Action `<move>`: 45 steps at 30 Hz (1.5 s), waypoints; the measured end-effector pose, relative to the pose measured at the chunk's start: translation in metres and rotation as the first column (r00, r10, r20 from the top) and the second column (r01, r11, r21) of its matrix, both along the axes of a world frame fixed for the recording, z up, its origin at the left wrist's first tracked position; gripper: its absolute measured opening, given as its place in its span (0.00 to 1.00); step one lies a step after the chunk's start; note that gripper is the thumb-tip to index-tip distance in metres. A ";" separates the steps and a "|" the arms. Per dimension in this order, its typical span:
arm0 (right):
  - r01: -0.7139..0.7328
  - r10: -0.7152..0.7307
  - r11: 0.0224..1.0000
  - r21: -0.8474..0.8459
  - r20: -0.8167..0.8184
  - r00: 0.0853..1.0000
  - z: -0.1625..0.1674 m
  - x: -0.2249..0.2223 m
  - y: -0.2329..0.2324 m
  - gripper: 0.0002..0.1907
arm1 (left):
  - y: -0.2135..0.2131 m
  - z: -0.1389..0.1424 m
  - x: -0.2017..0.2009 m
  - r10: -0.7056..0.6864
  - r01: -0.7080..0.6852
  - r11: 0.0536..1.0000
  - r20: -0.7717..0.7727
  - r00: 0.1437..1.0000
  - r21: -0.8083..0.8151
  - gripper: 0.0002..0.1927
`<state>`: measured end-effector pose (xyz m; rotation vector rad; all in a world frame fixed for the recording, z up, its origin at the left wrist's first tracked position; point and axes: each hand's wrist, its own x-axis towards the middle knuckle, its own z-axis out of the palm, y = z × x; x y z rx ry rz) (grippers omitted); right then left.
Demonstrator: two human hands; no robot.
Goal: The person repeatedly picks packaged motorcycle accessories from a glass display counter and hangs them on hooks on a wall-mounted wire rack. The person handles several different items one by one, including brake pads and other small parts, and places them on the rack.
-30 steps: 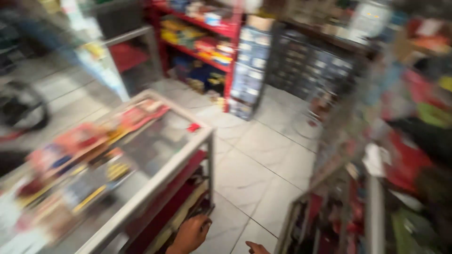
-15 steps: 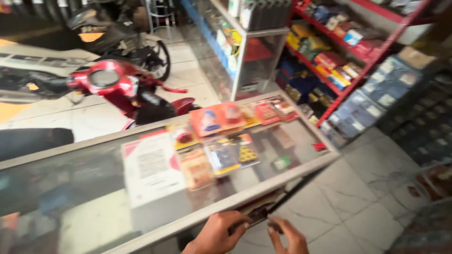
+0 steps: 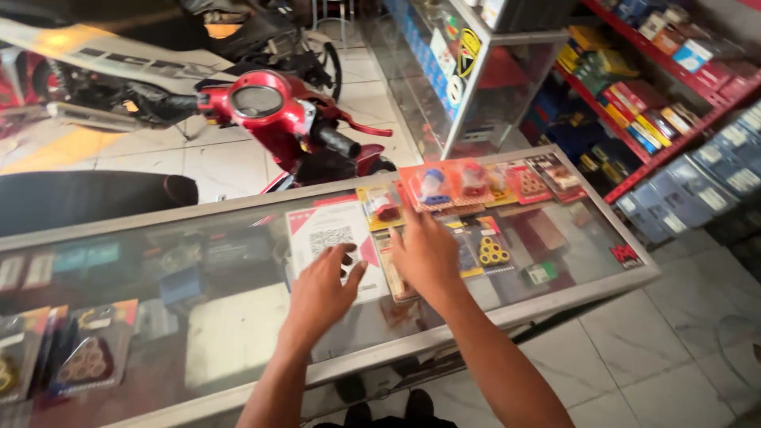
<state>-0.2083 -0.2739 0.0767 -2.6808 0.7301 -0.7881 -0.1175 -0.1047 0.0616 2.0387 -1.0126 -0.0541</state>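
A red scooter (image 3: pixel 277 119) stands on the tiled floor (image 3: pixel 666 349) at the far side, its handlebar reaching toward the glass-topped bench (image 3: pixel 238 333) that runs from left to right across the view. Red shelving (image 3: pixel 658 87) with coloured boxes fills the far right, and a glass cabinet (image 3: pixel 476 71) stands between it and the scooter.

Inside the bench, under the glass, lie a white printed sheet (image 3: pixel 329 238) near the middle and, further right, a row of carded blister packs (image 3: pixel 468 186) in orange and yellow; a pack with yellow rings (image 3: pixel 493 252) lies nearer.

Both hands stretch over the glass. The left hand (image 3: pixel 321 289) hovers with its fingers spread and empty over the near right corner of the white sheet. The right hand (image 3: pixel 424 254) is also released, palm down, its fingers (image 3: pixel 412 218) pointing far and just short of the blister-pack row. That row lies beyond and slightly right of the right hand, its long axis running left to right along the bench, so the right hand is the nearer one to it. Whether either palm touches the glass cannot be told.

Half a second earlier both hands were down at the bench's near edge, close together around a small dark thing; now they are apart, hold nothing, and have come up over the glass. The view has also shifted nearer to the bench.
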 end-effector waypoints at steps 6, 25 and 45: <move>0.071 -0.111 0.976 -0.204 -0.191 0.975 -0.028 0.090 -0.015 0.28 | -0.022 -0.025 0.051 0.181 -0.167 0.977 -0.105 0.978 0.130 0.18; -0.181 0.181 0.983 -0.013 0.093 0.979 -0.016 0.071 0.013 0.42 | -0.063 -0.050 0.062 0.003 -0.298 0.887 -0.640 0.769 -0.354 0.20; -0.352 0.159 0.853 0.385 0.450 0.879 0.029 -0.095 -0.003 0.20 | -0.047 -0.030 -0.058 -0.298 -0.010 0.883 -0.578 0.759 -0.469 0.19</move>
